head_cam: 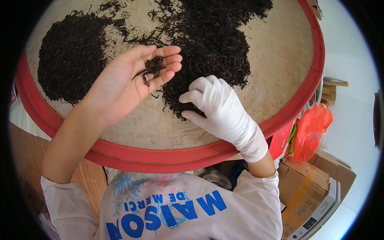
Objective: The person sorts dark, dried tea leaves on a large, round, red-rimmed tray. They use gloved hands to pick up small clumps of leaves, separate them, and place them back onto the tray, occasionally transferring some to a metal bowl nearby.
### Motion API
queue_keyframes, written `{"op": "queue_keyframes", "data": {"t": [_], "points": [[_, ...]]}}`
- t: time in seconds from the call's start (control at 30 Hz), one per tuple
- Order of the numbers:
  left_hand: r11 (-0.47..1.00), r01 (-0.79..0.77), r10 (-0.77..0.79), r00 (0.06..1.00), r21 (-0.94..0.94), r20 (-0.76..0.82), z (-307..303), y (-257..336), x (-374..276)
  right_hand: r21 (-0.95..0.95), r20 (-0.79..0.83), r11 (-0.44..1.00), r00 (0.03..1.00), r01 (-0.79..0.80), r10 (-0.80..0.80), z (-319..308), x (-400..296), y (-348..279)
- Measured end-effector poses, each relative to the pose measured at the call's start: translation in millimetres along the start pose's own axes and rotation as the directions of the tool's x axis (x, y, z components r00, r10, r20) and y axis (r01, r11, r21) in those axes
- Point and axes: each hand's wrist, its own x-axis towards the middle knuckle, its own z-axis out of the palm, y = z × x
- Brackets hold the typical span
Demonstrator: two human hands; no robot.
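Note:
My bare left hand (132, 81) is palm up above the tray, holding a few larger dark, curled leaf pieces (154, 66) on its fingers and palm. My right hand (211, 103), in a white glove, is at the near edge of the large heap of dark, twisted dried leaves (210, 45), which look like tea. Its thumb and index finger are apart with nothing visible between them; the other fingers curl inward, partly hidden. A second dark heap (70, 57) lies left of my left forearm. Both heaps rest on a round, cloth-lined tray (279, 66) with a red padded rim.
Loose leaf bits (120, 27) are scattered between the heaps. Right of the tray hang a red plastic bag (312, 132) and, lower down, cardboard boxes (303, 177) with handwriting beside a white appliance (321, 207). The tray's rim (168, 160) passes close before my body.

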Motion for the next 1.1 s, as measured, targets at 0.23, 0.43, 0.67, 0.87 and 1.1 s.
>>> {"op": "queue_keyframes", "data": {"t": [0.23,0.43,0.67,0.87,1.1], "points": [[0.999,-0.020,0.020,1.000,0.029,0.005,4,2,-4,0.194,-0.095,0.977,0.989,-0.092,0.113,5,-3,6],[1.000,-0.017,0.017,1.000,0.012,0.013,3,1,-3,0.744,0.198,0.468,0.827,-0.476,0.526,-9,-6,1],[1.000,-0.008,0.009,0.999,0.021,-0.035,7,2,-4,0.861,0.384,0.112,0.778,-0.496,0.497,-23,-4,3],[0.999,-0.015,0.017,0.999,0.041,-0.039,8,2,-4,0.869,0.344,0.142,0.786,-0.474,0.514,-24,-6,8],[1.000,-0.001,0.001,0.999,0.004,-0.036,1,2,-2,0.409,-0.279,0.779,0.748,-0.475,0.602,-31,-16,10]]}}
